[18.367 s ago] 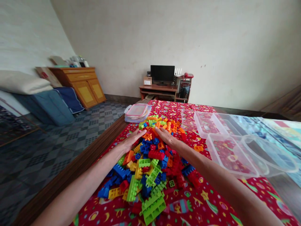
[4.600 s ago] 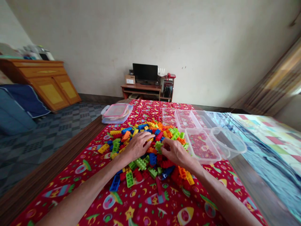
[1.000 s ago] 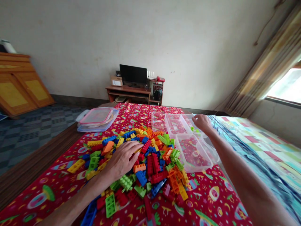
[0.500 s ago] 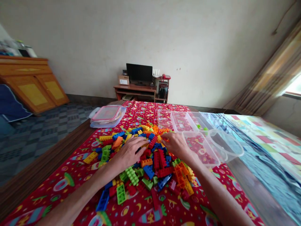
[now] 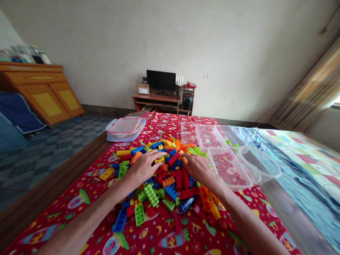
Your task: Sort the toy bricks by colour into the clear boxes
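Note:
A heap of toy building bricks (image 5: pixel 170 193) in red, blue, green, yellow and orange lies in front of me. My left hand (image 5: pixel 146 165) rests over the heap's left side, its thumb and fingers apart. A yellow brick (image 5: pixel 160 160) shows in the gap between them, among the other bricks. From the right, my right hand (image 5: pixel 198 167) reaches into the heap with fingers stretched out and slightly bent, close to a red brick (image 5: pixel 174 159). Its fingertips touch the bricks near an orange piece; its thumb is partly hidden.
Clear plastic containers (image 5: pixel 231 168) stand right of the heap, a few green bricks (image 5: pixel 236 145) in one. Stacked lids (image 5: pixel 124 127) lie at the back left. A red patterned cloth (image 5: pixel 148 244) covers the table. Beyond stand a desk with a monitor (image 5: pixel 160 81) and a wooden cabinet (image 5: pixel 50 94).
The view has shifted slightly. My left hand's thumb and fingers have spread around the yellow brick's spot. My right hand has drawn back a little, uncovering green bricks behind it.

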A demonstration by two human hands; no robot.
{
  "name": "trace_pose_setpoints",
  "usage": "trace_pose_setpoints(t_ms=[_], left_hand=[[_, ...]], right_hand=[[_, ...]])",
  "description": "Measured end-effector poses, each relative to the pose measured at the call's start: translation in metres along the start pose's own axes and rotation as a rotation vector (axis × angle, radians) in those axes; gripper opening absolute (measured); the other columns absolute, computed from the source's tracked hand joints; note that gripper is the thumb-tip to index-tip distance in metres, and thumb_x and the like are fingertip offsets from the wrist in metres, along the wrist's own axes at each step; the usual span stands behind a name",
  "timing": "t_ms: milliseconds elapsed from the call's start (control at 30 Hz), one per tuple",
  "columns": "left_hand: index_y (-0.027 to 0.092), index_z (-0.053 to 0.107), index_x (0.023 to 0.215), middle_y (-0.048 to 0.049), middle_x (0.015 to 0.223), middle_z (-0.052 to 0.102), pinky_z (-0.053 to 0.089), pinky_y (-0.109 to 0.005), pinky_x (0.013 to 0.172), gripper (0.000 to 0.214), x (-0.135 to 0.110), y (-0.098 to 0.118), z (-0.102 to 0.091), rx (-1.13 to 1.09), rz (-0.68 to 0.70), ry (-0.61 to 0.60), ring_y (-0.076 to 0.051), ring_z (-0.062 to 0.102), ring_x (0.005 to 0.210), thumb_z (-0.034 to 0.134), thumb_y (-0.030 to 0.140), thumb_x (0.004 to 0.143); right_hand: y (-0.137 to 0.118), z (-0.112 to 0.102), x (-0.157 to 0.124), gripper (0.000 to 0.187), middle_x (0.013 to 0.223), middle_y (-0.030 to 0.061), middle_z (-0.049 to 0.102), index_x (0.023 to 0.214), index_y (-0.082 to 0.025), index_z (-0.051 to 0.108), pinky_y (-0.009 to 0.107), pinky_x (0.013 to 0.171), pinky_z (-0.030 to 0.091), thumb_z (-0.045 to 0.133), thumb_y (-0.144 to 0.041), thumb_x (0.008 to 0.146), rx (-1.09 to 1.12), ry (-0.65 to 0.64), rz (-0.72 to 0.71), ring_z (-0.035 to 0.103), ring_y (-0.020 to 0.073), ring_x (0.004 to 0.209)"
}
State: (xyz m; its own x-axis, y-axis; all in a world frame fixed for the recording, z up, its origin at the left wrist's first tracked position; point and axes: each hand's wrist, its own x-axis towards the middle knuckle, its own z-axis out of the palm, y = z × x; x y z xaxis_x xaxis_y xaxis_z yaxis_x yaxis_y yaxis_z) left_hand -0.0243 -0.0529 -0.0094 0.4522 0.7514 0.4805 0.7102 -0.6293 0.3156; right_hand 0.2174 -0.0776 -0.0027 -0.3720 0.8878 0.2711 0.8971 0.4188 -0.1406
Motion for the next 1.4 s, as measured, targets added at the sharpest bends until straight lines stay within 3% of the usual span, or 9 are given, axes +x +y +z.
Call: trace_pose_setpoints(t_ms=[167,367,533,767,900,1033,1133,1333,1400], left_hand=[[0.024,0.068,0.108,-0.0033,0.102,0.073,0.052,-0.033,0.088,0.027,0.001,0.006,-0.004,-0.09,-0.035,0.033,-0.019,0.069,0.09,0.052,0.034,0.09],[0.023,0.071,0.103,-0.0034,0.1,0.075,0.053,-0.032,0.086,0.027,0.001,0.004,-0.006,-0.162,-0.045,0.007,-0.019,0.07,0.087,0.049,0.033,0.09],[0.023,0.069,0.111,-0.0015,0.093,0.076,0.054,-0.03,0.084,0.032,0.001,0.01,-0.009,-0.278,-0.137,0.057,-0.02,0.071,0.088,0.054,0.039,0.089],[0.023,0.065,0.118,-0.0033,0.099,0.073,0.057,-0.033,0.085,0.038,-0.005,0.028,-0.001,-0.423,-0.107,0.164,-0.019,0.07,0.088,0.061,0.037,0.083],[0.022,0.063,0.121,-0.0031,0.095,0.071,0.061,-0.029,0.072,0.041,-0.006,0.032,0.005,-0.517,-0.116,0.175,-0.017,0.069,0.082,0.063,0.035,0.082],[0.022,0.062,0.121,-0.0029,0.095,0.069,0.062,-0.028,0.07,0.04,-0.006,0.037,0.006,-0.537,-0.104,0.152,-0.016,0.068,0.082,0.063,0.034,0.083],[0.023,0.06,0.122,-0.0057,0.11,0.065,0.062,-0.029,0.075,0.037,-0.007,0.039,0.003,-0.534,-0.075,0.178,-0.018,0.066,0.094,0.061,0.032,0.086],[0.02,0.064,0.114,-0.0086,0.119,0.058,0.061,-0.028,0.075,0.028,-0.004,0.026,-0.005,-0.495,-0.077,0.211,-0.017,0.064,0.095,0.048,0.03,0.093],[0.019,0.066,0.107,-0.0086,0.118,0.058,0.061,-0.027,0.074,0.027,-0.003,0.019,-0.005,-0.481,-0.078,0.191,-0.018,0.064,0.097,0.047,0.031,0.093]], right_hand=[[0.001,0.014,0.004,0.038,0.097,0.0094,0.071,0.118,-0.015,0.06,0.027,0.078,0.045,0.048,-0.011,0.082,0.168,0.097,-0.009,0.064,0.0186,0.087],[0.001,-0.002,0.012,0.032,0.07,0.0004,0.063,0.098,-0.015,0.068,0.024,0.062,0.041,0.049,-0.014,0.072,0.524,0.195,0.125,0.054,0.0133,0.062],[-0.001,-0.015,0.012,0.032,0.063,-0.0022,0.058,0.1,-0.015,0.069,0.022,0.054,0.037,0.047,-0.022,0.077,0.881,0.131,0.125,0.048,0.0107,0.055],[-0.015,-0.01,0.009,0.03,0.085,0.0045,0.068,0.099,-0.016,0.069,0.025,0.064,0.045,0.053,-0.035,0.085,0.999,-0.017,-0.015,0.059,0.0144,0.071],[-0.016,-0.003,0.006,0.038,0.092,0.0039,0.069,0.103,-0.018,0.067,0.025,0.066,0.045,0.065,-0.047,0.079,0.897,0.013,-0.007,0.06,0.0153,0.076],[-0.023,-0.004,0.002,0.029,0.083,0.001,0.067,0.098,-0.019,0.066,0.024,0.065,0.042,0.065,-0.04,0.08,0.695,0.069,0.003,0.057,0.0126,0.068],[-0.021,-0.017,0.003,0.02,0.082,0.0009,0.067,0.094,-0.02,0.066,0.024,0.065,0.042,0.063,-0.032,0.079,0.597,0.162,0.013,0.057,0.0128,0.069],[0.047,-0.047,0.028,0.023,0.076,0.0027,0.067,0.092,-0.019,0.068,0.026,0.062,0.041,0.059,-0.036,0.079,0.377,0.483,0.286,0.058,0.0149,0.065],[0.079,-0.046,0.041,0.026,0.075,0.004,0.068,0.092,-0.019,0.07,0.027,0.063,0.041,0.06,-0.038,0.078,0.269,0.47,0.445,0.059,0.0167,0.066]])
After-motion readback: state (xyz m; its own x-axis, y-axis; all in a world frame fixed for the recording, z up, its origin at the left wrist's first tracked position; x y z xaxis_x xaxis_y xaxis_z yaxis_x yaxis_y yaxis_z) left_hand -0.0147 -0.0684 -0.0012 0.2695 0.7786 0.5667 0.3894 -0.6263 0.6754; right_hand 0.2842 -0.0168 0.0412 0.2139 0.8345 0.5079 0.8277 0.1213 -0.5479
